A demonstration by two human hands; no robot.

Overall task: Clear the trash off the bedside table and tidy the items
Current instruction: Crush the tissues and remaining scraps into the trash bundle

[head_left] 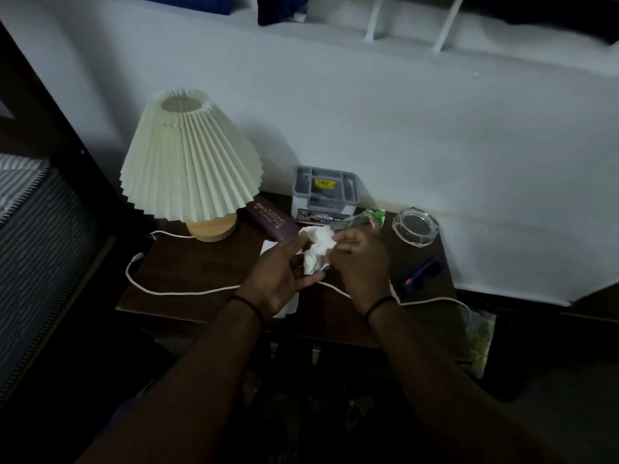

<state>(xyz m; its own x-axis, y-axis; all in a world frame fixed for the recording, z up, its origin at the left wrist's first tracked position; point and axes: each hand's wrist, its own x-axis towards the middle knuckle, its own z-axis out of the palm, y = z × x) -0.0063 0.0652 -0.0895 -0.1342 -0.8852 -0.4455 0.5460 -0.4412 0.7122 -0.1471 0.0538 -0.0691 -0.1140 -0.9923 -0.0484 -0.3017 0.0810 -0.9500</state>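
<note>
Two forearms, each with a dark band at the wrist, reach over the near edge of the dark wooden bedside table (160, 296). Left hand (279, 277) is cupped palm-up beneath a crumpled white tissue (316, 249), apparently to keep the wad gathered, while the right hand (360, 262) closes its fingers against the other side and also seems to pinch a clear plastic wrapper (348, 222); the exact grip there is hard to tell. Together they appear to be bunching trash into one handful for removal. Under the hands lies a flat white paper (288, 308), and a white charging cable (174, 291) trails loosely across the top. To the right sit a blue-and-orange pen-like item (420, 274) and a clear glass ashtray (415, 226). Farther back, a green snack wrapper (376, 217) remains by the grey organiser box (323, 195), with a maroon book (273, 219) leaning toward the pleated-shade lamp (191, 155) against the wall.
</note>
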